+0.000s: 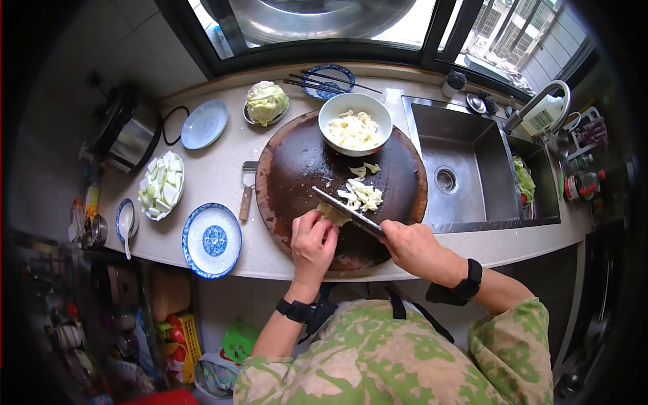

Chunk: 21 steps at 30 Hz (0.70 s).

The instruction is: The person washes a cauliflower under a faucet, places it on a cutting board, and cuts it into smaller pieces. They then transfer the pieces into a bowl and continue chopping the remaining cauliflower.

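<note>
A cleaver (347, 210) is in my right hand (412, 248), whose fingers wrap round its handle. The blade lies slanted over the dark round cutting board (287, 169). Against the blade's left side, my left hand (314, 239) holds a pale vegetable piece (333, 214) with its fingertips bent. Chopped pale pieces (361, 194) lie on the board just beyond the blade. Farther back on the board stands a white bowl (356, 123) with more cut pieces in it.
Left of the board are a peeler (247, 192), a blue-rimmed plate (197, 250), a dish of cut green-white vegetable (162, 185) and a pale blue plate (204, 124). Behind are a cabbage (266, 102) and chopsticks (324, 86) on a plate. The sink (459, 162) is at the right.
</note>
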Tool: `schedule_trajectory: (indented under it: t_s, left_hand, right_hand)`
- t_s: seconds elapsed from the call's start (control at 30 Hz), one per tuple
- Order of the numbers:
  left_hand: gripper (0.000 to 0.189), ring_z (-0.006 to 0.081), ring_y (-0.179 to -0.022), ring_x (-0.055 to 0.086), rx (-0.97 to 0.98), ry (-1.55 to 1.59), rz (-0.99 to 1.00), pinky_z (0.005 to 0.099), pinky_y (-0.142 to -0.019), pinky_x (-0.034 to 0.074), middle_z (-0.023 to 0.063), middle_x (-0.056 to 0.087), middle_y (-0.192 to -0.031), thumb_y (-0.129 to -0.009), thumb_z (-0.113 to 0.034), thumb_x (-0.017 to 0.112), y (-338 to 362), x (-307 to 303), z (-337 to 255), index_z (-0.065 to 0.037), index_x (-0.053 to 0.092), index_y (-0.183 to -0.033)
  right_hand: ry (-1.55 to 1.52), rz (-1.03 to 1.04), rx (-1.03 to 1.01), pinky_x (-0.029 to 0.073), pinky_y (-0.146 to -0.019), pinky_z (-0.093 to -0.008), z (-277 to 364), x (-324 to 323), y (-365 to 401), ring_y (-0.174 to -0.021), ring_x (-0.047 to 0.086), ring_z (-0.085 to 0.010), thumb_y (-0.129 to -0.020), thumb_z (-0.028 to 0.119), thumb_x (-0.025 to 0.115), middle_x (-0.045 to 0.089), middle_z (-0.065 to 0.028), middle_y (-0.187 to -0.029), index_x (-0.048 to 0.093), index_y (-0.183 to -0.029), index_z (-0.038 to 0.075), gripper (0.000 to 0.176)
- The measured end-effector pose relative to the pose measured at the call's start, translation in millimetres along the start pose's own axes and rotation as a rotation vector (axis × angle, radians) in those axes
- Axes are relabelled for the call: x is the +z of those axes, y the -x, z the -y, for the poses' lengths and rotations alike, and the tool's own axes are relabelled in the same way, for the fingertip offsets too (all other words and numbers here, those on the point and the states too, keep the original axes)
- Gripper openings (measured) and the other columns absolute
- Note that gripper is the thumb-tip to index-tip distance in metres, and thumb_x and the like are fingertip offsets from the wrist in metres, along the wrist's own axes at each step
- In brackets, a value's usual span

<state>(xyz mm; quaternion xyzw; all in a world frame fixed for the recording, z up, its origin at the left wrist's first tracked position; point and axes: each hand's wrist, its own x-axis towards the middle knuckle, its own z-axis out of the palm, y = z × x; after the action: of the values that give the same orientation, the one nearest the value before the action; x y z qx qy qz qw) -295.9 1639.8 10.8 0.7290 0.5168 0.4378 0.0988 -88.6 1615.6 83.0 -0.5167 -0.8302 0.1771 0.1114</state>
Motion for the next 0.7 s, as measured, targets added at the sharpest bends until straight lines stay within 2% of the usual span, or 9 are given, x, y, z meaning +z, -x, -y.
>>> schedule_trajectory:
  t_s: [0.2, 0.37, 0.43, 0.57, 0.67, 0.7]
  left_hand:
    - [0.013, 0.0289, -0.088, 0.055, -0.006, -0.003, 0.005, 0.0373, -0.075, 0.047, 0.0112, 0.058, -0.098, -0.067, -0.001, 0.069, 1, -2, -2, -0.004, 0.061, -0.076]
    - [0.013, 0.0292, -0.087, 0.056, -0.001, 0.076, 0.003, 0.0371, -0.075, 0.048, 0.0104, 0.06, -0.095, -0.064, 0.001, 0.066, -2, -7, 6, -0.005, 0.059, -0.073]
    - [0.012, 0.0289, -0.086, 0.056, 0.039, 0.107, 0.089, 0.0368, -0.075, 0.048, 0.0101, 0.061, -0.093, -0.064, 0.001, 0.066, -11, -7, 10, -0.004, 0.059, -0.072]
    - [0.011, 0.0298, -0.088, 0.056, -0.008, 0.146, 0.114, 0.037, -0.076, 0.048, 0.0109, 0.06, -0.097, -0.064, 0.0, 0.066, -11, -10, 9, -0.003, 0.059, -0.072]
    - [0.013, 0.0308, -0.089, 0.056, -0.002, 0.09, 0.017, 0.038, -0.076, 0.048, 0.0113, 0.059, -0.098, -0.065, -0.001, 0.067, -4, -3, 10, -0.004, 0.061, -0.076]
    - [0.018, 0.0321, -0.09, 0.055, -0.002, 0.093, 0.011, 0.0394, -0.077, 0.048, 0.0118, 0.059, -0.098, -0.065, -0.001, 0.066, -3, -2, 9, -0.004, 0.063, -0.083]
  right_hand:
    - [0.107, 0.119, -0.06, 0.049, -0.054, -0.0437, 2, -11, -3, -0.062, 0.063, -0.0345, -0.076, 0.0, 0.054, 0.06, -0.0175, -0.07, 0.049, -0.082, 0.0, 0.008]
    - [0.041, 0.095, 0.003, 0.049, -0.055, -0.0462, -5, -2, -13, -0.064, 0.063, -0.0368, -0.081, 0.006, 0.055, 0.061, -0.0201, -0.068, 0.049, -0.083, 0.0, 0.008]
    - [-0.009, 0.06, 0.046, 0.048, -0.057, -0.0488, -3, 0, -25, -0.067, 0.063, -0.0384, -0.086, 0.012, 0.056, 0.061, -0.0223, -0.066, 0.049, -0.083, 0.0, 0.014]
    - [-0.04, -0.055, 0.096, 0.048, -0.057, -0.0488, -9, 4, -23, -0.066, 0.062, -0.0389, -0.085, 0.011, 0.056, 0.061, -0.0216, -0.068, 0.049, -0.084, 0.0, 0.013]
    - [-0.021, -0.098, -0.015, 0.048, -0.053, -0.0446, 6, -3, -4, -0.062, 0.062, -0.0362, -0.082, 0.007, 0.056, 0.06, -0.0183, -0.07, 0.048, -0.085, 0.001, 0.011]
    - [0.001, -0.101, -0.088, 0.048, -0.052, -0.0422, 11, -5, -2, -0.063, 0.061, -0.0336, -0.08, 0.005, 0.056, 0.058, -0.0159, -0.073, 0.048, -0.087, 0.002, 0.011]
